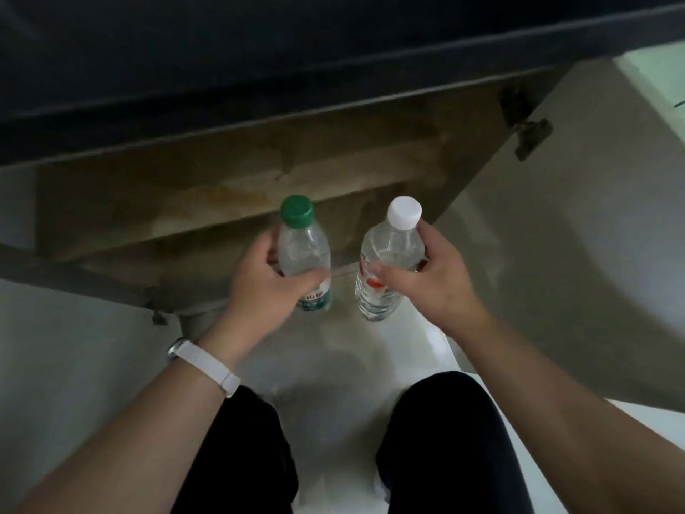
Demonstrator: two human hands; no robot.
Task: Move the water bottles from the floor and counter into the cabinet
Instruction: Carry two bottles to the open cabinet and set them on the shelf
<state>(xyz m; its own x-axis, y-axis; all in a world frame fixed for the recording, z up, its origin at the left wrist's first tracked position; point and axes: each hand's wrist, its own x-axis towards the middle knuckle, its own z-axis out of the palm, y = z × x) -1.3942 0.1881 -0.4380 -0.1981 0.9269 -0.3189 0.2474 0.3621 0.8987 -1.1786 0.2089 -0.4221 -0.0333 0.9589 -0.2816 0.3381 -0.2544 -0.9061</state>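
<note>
Left hand (pixel 267 287) is curled round the green-cap bottle (pixel 304 250), right hand (pixel 430 278) is curled round the white-cap bottle (pixel 389 250); both are held upright, side by side and apart, just before the open cabinet (pixel 222 172), over the pale floor (pixel 333 365).

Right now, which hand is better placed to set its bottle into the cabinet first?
Left, marginally: the left hand holds the green-capped bottle squarely before the open cabinet; the right hand holds the white-capped bottle nearer the open door.
</note>
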